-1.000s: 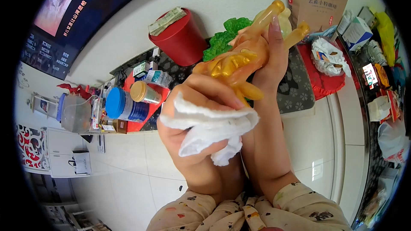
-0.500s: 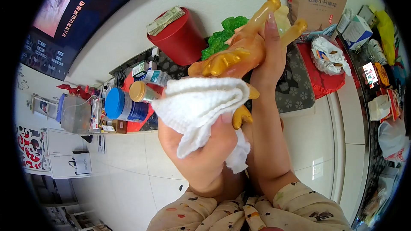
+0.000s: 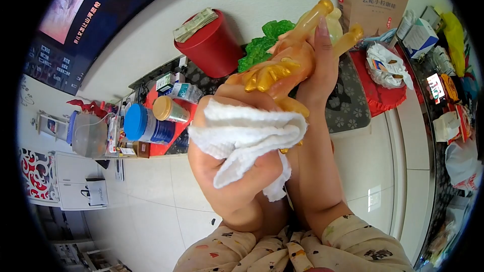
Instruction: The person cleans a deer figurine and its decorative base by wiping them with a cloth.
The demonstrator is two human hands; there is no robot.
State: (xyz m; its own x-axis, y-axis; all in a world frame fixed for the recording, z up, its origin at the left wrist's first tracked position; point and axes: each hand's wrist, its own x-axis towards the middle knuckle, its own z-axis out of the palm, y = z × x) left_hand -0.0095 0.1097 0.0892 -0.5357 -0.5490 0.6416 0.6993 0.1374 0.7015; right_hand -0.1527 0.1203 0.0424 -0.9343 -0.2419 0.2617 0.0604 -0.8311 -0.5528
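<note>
My right hand (image 3: 322,65) grips a glossy amber-and-gold figurine (image 3: 292,60), its thumb lying along the near side. The figurine is tilted and has limb-like parts with golden ends; its exact shape is partly hidden. A folded white cloth (image 3: 247,131) is bunched in my left hand (image 3: 237,181), which is closed around it. The cloth covers the figurine's lower end, where some gold shows beneath its edge. Just behind the figurine is a green leafy ornament (image 3: 272,32); I cannot tell whether the two are joined.
A red bin (image 3: 214,45) topped with a tissue pack stands by the wall. Left of it are a blue-lidded jar (image 3: 143,123) and a tan-lidded jar (image 3: 171,110). A paper bag (image 3: 370,5) and a white plastic bag (image 3: 385,65) sit right. A television (image 3: 85,15) hangs upper left.
My left hand and the cloth have shifted slightly right and lower along the figurine, uncovering more of its gold part. The figurine has turned a little in my right hand.
</note>
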